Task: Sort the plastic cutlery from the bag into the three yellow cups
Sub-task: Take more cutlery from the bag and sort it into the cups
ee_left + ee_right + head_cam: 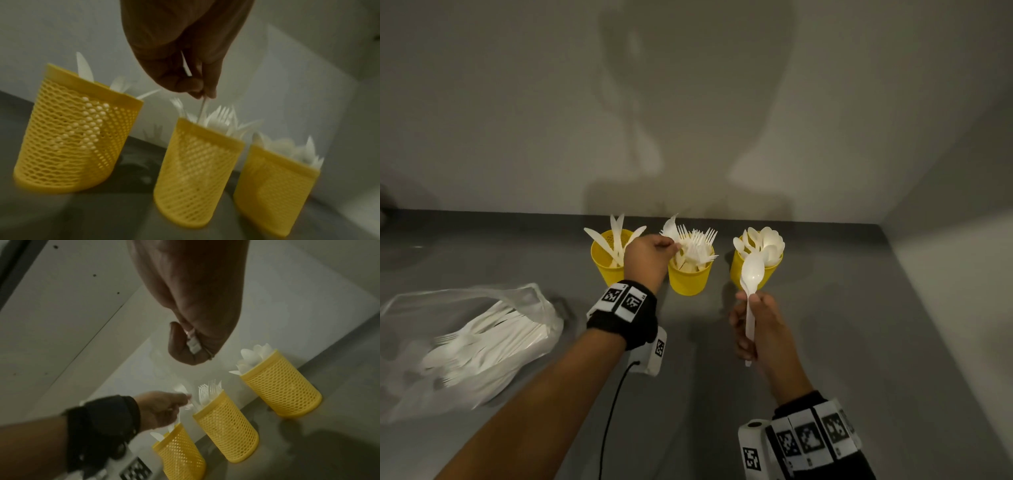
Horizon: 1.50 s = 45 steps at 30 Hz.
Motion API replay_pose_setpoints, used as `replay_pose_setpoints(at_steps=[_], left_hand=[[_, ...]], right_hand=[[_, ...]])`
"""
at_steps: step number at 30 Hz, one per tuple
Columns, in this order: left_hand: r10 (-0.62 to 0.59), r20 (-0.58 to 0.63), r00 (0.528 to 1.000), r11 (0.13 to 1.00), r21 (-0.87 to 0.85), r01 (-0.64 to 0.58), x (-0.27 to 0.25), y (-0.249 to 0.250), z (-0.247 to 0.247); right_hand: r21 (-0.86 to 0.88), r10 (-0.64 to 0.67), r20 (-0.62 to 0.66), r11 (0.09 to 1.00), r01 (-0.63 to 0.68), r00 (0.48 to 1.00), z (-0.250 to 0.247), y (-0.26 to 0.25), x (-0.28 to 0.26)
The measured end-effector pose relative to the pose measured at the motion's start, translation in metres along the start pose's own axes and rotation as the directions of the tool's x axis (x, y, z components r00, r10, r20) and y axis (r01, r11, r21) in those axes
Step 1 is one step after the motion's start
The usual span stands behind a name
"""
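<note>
Taking the middle cup as the landmark: far to its left, nearer the person, the clear plastic bag lies on the grey desk, slumped on its side, with a heap of white cutlery inside.

Just left of the middle cup stands the left cup, yellow and perforated like the others, with a few white knives standing in it, blades up and splayed.

The left hand hovers between the left cup and the middle cup, above their rims. Its fingers are curled, and the thumb and fingertips pinch a white fork by the handle; the tines point up and away, to the left of the forks packed into the middle cup. In the left wrist view the pinched stem runs down toward the middle cup's mouth, though blur makes it hard to say whether its end touches the others.

Right of the middle cup, apart from it, the right cup holds a cluster of spoons, bowls up.

The right hand is in front of the right cup, on the person's side. Its fingers are wrapped round the handle of a white spoon, thumb along the stem; the bowl rises above the fist and overlaps the right cup's front wall in the head view.
</note>
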<state>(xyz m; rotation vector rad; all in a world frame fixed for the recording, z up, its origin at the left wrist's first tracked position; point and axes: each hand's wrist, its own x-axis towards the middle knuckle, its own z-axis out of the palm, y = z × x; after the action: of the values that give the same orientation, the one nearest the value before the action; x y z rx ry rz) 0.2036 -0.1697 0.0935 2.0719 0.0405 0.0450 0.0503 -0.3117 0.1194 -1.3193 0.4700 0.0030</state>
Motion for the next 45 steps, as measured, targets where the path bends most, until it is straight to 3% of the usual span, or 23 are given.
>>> replay_pose_setpoints(at_steps=[3,5,9,11,14,17,26,30,35,38,41,43,45], left_hand=[[-0.003,0.145,0.989,0.980,0.198,-0.026,0.003,-0.012,0.010],[-0.015,0.166,0.986,0.979,0.205,-0.020,0.002,-0.014,0.008],[-0.044,0.009,0.999,0.995,-0.092,0.045,-0.021,-0.004,-0.003],[-0.008,0.004,1.000,0.977,-0.214,0.009,-0.044,0.006,-0.006],[0.042,0.259,0.965,0.975,-0.221,0.017,-0.075,0.024,-0.011],[0.107,0.511,0.853,0.976,-0.217,0.008,-0.094,0.033,-0.017],[-0.012,0.516,0.857,0.910,-0.349,0.223,-0.105,0.032,-0.024],[-0.054,0.427,0.903,0.928,-0.313,0.203,-0.097,0.031,-0.023],[-0.063,0.134,0.989,0.913,-0.393,0.111,-0.074,0.030,-0.031],[-0.056,0.003,0.998,0.925,-0.376,0.053,-0.051,0.032,-0.033],[0.027,-0.148,0.989,0.956,-0.284,-0.069,-0.029,0.030,-0.026],[0.082,-0.165,0.983,0.985,-0.135,-0.105,-0.018,0.024,-0.015],[0.059,-0.067,0.996,0.997,0.047,-0.055,-0.012,0.013,-0.002]], right_hand=[[0.108,0.012,0.027,0.994,-0.015,1.000,-0.002,0.001,0.003],[0.143,0.019,0.043,0.989,-0.025,0.999,-0.004,0.001,0.004],[0.126,0.010,0.037,0.992,-0.014,0.999,-0.003,0.002,0.006],[0.113,-0.015,0.056,0.994,0.008,0.998,0.001,0.003,0.005],[0.084,-0.032,0.093,0.996,0.024,0.995,0.011,0.003,0.001],[0.057,-0.036,0.081,0.998,0.032,0.996,0.021,0.004,-0.002],[-0.005,-0.052,0.071,0.999,0.053,0.996,0.024,0.011,-0.007],[0.014,-0.081,0.028,0.997,0.081,0.996,0.018,0.012,0.001],[0.118,-0.123,-0.075,0.984,0.132,0.990,0.003,0.013,0.008],[0.044,-0.142,-0.132,0.988,0.149,0.981,-0.007,0.013,0.010],[0.000,-0.141,-0.196,0.990,0.143,0.971,-0.012,0.013,0.012],[-0.006,-0.133,-0.218,0.991,0.135,0.967,-0.013,0.012,0.012],[-0.007,-0.133,-0.234,0.991,0.135,0.963,-0.013,0.010,0.012]])
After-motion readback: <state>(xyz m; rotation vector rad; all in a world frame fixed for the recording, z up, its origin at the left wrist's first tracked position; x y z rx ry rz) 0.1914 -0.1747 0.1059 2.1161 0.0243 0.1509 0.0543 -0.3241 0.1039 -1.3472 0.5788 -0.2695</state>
